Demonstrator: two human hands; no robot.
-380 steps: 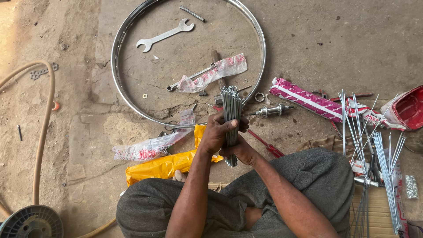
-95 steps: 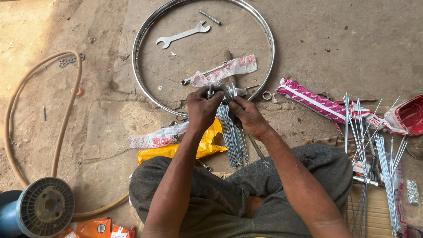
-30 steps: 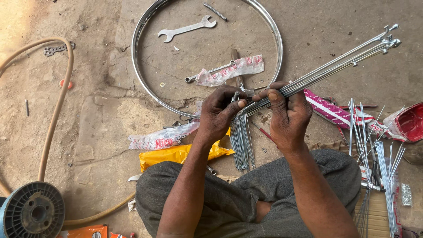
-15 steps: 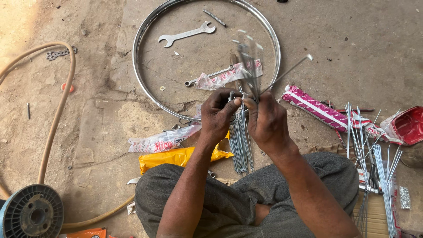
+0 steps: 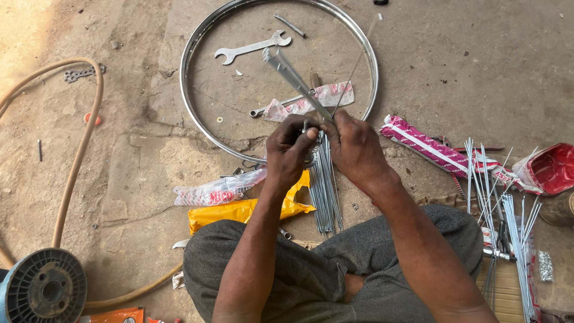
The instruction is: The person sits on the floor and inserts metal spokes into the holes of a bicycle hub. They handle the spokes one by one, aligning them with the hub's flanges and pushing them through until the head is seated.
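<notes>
I sit on the ground with both hands raised in front of me. My left hand (image 5: pixel 289 149) grips a small metal hub from which a bunch of thin steel spokes (image 5: pixel 323 185) hangs toward my lap. My right hand (image 5: pixel 356 146) pinches another bundle of spokes (image 5: pixel 293 76) that points up and to the left over the wheel rim (image 5: pixel 190 113). One single spoke (image 5: pixel 357 60) sticks up to the right. The two hands almost touch at the hub.
Inside the rim lie an open-ended spanner (image 5: pixel 251 48), a small rod (image 5: pixel 291 25) and a clear packet (image 5: pixel 311 101). Loose spokes (image 5: pixel 499 203) and a pink packet (image 5: pixel 424 143) lie right. A yellow bag (image 5: pixel 239 209), a hose (image 5: pixel 78 155) and a spool (image 5: pixel 42 287) lie left.
The spoke bundle in my right hand has swung round from pointing right, through upright, to pointing up and left. My left hand has stayed at the hub.
</notes>
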